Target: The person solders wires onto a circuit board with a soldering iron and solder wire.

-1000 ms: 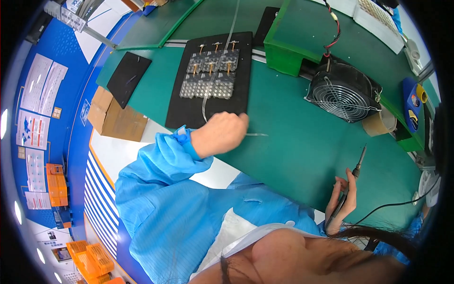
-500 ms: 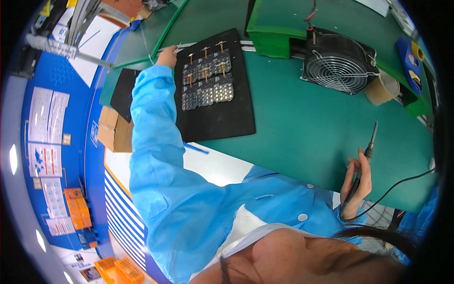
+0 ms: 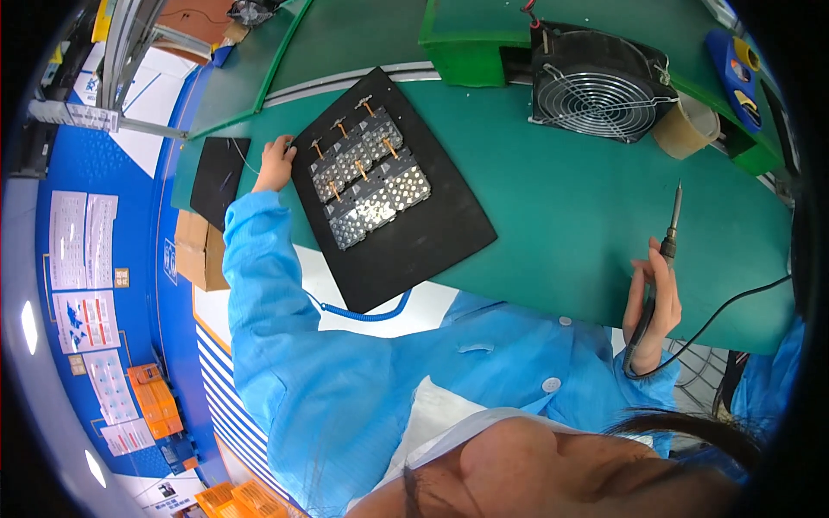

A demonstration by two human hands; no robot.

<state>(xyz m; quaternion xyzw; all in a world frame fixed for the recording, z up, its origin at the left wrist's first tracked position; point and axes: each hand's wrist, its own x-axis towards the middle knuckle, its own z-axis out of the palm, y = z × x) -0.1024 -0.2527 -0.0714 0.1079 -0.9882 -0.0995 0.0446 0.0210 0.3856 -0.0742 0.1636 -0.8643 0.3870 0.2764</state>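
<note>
A black mat (image 3: 414, 250) lies turned at an angle on the green bench top, its near corner jutting past the front edge. On it sit several dark circuit boards (image 3: 380, 203) in rows, with rows of silvery round spots and orange-brown strips sticking out. My left hand (image 3: 275, 166) has its fingers closed at the mat's left corner; the fingertips are small and partly hidden. A thin pale wire runs beside that hand. Over the right part of the bench, my right hand (image 3: 658, 298) grips a soldering iron (image 3: 673, 235), its tip pointing up and away from the boards.
A black fan (image 3: 596, 86) with a wire guard stands at the back, beside a tape roll (image 3: 686, 127). Green shelving (image 3: 466, 52) borders the rear. A dark pad (image 3: 216, 177) and cardboard box (image 3: 200, 250) are at left. The iron's black cable (image 3: 734, 332) trails right; a blue coiled cord (image 3: 367, 314) hangs in front.
My left hand has come nearer and left, and the mat with its boards has swung counterclockwise with it. The blue coiled cord shows more. My right hand still holds the iron.
</note>
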